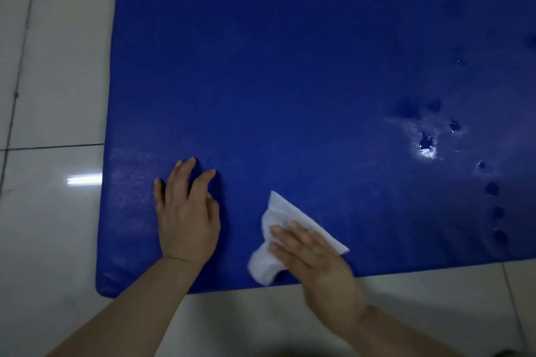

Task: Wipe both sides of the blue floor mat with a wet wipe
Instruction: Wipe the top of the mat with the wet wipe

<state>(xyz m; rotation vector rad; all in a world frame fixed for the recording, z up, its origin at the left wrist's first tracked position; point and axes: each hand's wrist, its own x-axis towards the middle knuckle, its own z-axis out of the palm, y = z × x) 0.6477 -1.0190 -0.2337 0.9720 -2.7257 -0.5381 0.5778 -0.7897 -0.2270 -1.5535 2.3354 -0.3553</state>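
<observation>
Blue floor mat flat on pale glossy floor tiles, me wiping near its front edge.

Mat fills most of my view, rounded corners at left, its right end running past the frame; dark wet spots and a shiny puddle sit toward the right side, well apart from my hands. My right hand presses the white wet wipe onto the mat with straight fingers, wipe crumpled and spilling out at both sides of the fingers. My left hand rests flat on the mat beside it, fingers spread, holding nothing. Tiles show dark grout lines and a bright strip of reflected light left of the mat.
</observation>
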